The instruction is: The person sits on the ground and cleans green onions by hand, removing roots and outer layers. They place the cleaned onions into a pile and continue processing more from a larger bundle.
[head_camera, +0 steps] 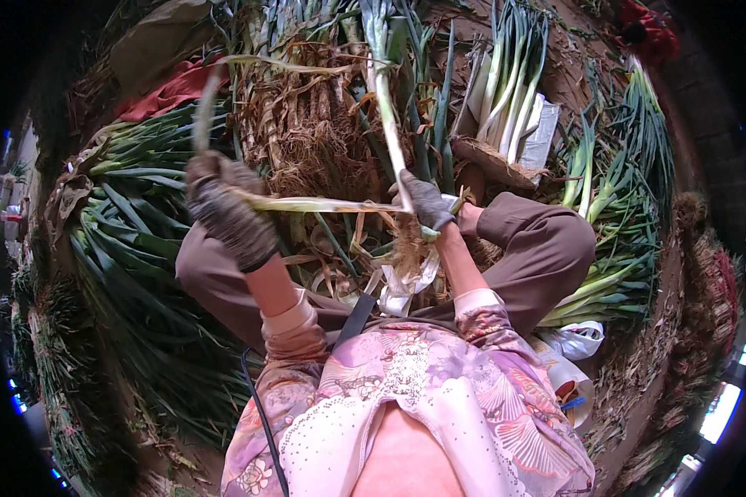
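Note:
My right hand [428, 202], in a grey knit glove, grips a long green onion [386, 102] low on its white shank. The onion's leaves point away from me, and its brown roots [407, 245] hang below the hand. My left hand [230, 202], in a dirty, darker glove and blurred, is closed on a pale strip of peeled leaf sheath [323, 204]. This strip stretches across to the onion's base. Another length of pale leaf [206, 112] loops up beyond the left hand. Dry peelings [329, 276] lie between my crossed legs.
Unpeeled onions with dry roots [314, 136] are heaped straight ahead. Clean white onions [513, 93] rest on a board-like support [497, 163] ahead right. Green onion leaves [143, 261] pile at left, with more onions [615, 248] at right. A white plastic bag [575, 340] sits by my right hip.

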A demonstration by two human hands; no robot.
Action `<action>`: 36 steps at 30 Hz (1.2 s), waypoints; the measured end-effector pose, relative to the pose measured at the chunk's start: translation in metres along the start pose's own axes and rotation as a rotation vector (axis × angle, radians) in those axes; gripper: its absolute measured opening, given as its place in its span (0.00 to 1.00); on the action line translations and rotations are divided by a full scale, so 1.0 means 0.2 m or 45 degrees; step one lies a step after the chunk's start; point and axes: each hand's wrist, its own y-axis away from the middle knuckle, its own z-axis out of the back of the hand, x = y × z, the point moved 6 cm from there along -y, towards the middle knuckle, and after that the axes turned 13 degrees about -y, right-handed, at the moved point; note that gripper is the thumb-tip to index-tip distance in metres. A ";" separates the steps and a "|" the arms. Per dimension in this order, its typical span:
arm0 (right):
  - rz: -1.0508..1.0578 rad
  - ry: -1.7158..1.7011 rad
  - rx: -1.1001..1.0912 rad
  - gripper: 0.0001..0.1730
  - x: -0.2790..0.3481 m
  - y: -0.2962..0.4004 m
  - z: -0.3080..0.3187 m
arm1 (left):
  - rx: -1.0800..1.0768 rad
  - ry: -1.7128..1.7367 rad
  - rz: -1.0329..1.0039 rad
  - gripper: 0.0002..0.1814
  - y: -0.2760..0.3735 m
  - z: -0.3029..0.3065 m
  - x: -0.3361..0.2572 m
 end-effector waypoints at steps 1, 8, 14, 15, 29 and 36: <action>0.022 0.114 -0.197 0.21 0.00 -0.03 -0.01 | -0.111 -0.051 -0.010 0.13 0.00 0.05 -0.09; 0.143 0.083 -0.483 0.19 -0.08 -0.40 0.48 | 0.577 0.486 0.147 0.11 0.03 -0.06 -0.27; 0.306 0.195 -0.179 0.18 0.02 -0.09 0.02 | 0.027 -2.475 -0.334 0.14 -0.06 0.25 0.33; 0.225 0.321 -0.145 0.20 0.00 -0.05 -0.06 | 0.043 -2.574 -0.444 0.15 0.06 0.15 0.38; 0.675 0.943 -0.206 0.21 0.33 -0.57 -0.07 | 0.137 -0.027 1.365 0.17 0.69 -0.04 1.00; 0.831 0.778 -0.881 0.44 0.77 -1.25 -0.07 | 0.181 -0.324 1.375 0.14 0.80 -0.08 1.03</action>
